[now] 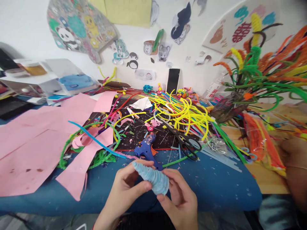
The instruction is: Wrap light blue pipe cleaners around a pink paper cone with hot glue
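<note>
Between both hands is a light blue cone wound from pipe cleaner (154,179), its narrow tip pointing up and left. My left hand (130,183) grips it near the tip, the thumb lying along its side. Around the wide end, my right hand (179,193) has its fingers and thumb closed. Just beyond the hands a blue glue gun (146,150) lies on the black cutting mat (129,143). A bright blue pipe cleaner (96,139) lies to the left of it. Black scissors (188,145) rest to the right.
Pink paper sheets (35,137) cover the left side. Yellow pipe cleaners (189,115) pile up at centre right. A phone (173,80) leans on the wall. Colourful pipe cleaners stand in a vase (224,105) at right. Another person's arm (296,166) is at the right edge.
</note>
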`<state>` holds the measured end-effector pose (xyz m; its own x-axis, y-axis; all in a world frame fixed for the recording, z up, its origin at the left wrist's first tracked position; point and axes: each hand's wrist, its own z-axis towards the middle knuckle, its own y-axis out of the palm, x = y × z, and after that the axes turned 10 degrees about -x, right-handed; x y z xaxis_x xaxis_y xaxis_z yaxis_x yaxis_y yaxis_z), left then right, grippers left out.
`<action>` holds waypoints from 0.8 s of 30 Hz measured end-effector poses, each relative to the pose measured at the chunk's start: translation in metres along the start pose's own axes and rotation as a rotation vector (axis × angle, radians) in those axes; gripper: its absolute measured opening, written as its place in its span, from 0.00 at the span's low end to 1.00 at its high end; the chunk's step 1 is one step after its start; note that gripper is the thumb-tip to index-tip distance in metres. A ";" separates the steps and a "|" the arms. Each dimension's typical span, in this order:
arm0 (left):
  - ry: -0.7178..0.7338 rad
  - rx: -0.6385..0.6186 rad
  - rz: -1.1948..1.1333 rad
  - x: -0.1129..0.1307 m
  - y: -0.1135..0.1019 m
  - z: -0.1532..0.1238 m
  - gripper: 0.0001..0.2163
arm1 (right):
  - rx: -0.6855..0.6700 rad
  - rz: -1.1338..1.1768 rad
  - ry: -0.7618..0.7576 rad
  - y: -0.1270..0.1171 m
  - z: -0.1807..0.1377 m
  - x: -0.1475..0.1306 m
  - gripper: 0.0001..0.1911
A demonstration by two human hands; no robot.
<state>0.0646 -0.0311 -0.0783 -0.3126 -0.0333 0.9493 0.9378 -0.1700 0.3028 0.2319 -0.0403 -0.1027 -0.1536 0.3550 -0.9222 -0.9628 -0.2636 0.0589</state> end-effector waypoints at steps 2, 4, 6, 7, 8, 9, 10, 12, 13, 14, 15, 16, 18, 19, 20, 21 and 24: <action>-0.028 0.021 -0.073 -0.003 0.003 0.000 0.19 | 0.000 -0.002 0.000 0.002 -0.001 0.000 0.25; -0.016 0.033 -0.119 -0.005 0.005 0.001 0.18 | 0.029 -0.065 -0.027 0.003 -0.003 0.001 0.24; 0.008 0.019 -0.137 -0.007 0.006 0.002 0.15 | 0.076 -0.194 -0.090 0.005 -0.007 0.003 0.24; 0.010 0.022 -0.141 -0.008 0.006 0.002 0.15 | 0.093 -0.268 -0.134 0.007 -0.009 0.003 0.24; 0.004 0.024 -0.141 -0.008 0.006 0.002 0.14 | 0.106 -0.330 -0.171 0.008 -0.011 0.003 0.24; -0.002 0.024 -0.139 -0.009 0.006 0.002 0.15 | 0.118 -0.370 -0.192 0.009 -0.012 0.003 0.23; -0.013 0.023 -0.136 -0.009 0.007 0.002 0.16 | 0.127 -0.383 -0.196 0.010 -0.012 0.002 0.22; -0.024 0.022 -0.137 -0.010 0.009 0.002 0.18 | 0.133 -0.341 -0.174 0.010 -0.010 -0.001 0.18; -0.023 0.026 -0.142 -0.010 0.010 0.003 0.19 | 0.130 -0.308 -0.165 0.010 -0.008 -0.003 0.17; -0.020 0.038 -0.151 -0.010 0.011 0.003 0.20 | 0.113 -0.279 -0.166 0.009 -0.006 -0.005 0.17; -0.017 0.055 -0.162 -0.010 0.011 0.004 0.20 | 0.082 -0.260 -0.174 0.008 -0.004 -0.007 0.16; -0.015 0.064 -0.173 -0.010 0.012 0.004 0.20 | 0.051 -0.251 -0.175 0.006 -0.003 -0.008 0.14; -0.013 0.067 -0.182 -0.009 0.012 0.004 0.19 | 0.003 -0.260 -0.174 0.004 -0.002 -0.009 0.11; -0.008 0.066 -0.178 -0.009 0.012 0.003 0.20 | -0.022 -0.274 -0.182 0.004 -0.003 -0.010 0.13; 0.000 0.068 -0.167 -0.009 0.012 0.002 0.20 | -0.025 -0.295 -0.191 0.005 -0.005 -0.010 0.15; 0.010 0.078 -0.152 -0.009 0.012 0.000 0.21 | -0.003 -0.321 -0.189 0.006 -0.007 -0.009 0.17; 0.043 0.112 -0.119 -0.009 0.014 -0.005 0.22 | 0.123 -0.304 -0.030 0.015 -0.014 -0.011 0.11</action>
<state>0.0796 -0.0381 -0.0832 -0.4265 -0.0619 0.9024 0.9039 -0.0646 0.4228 0.2226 -0.0606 -0.0974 0.1407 0.4279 -0.8928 -0.9849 -0.0315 -0.1703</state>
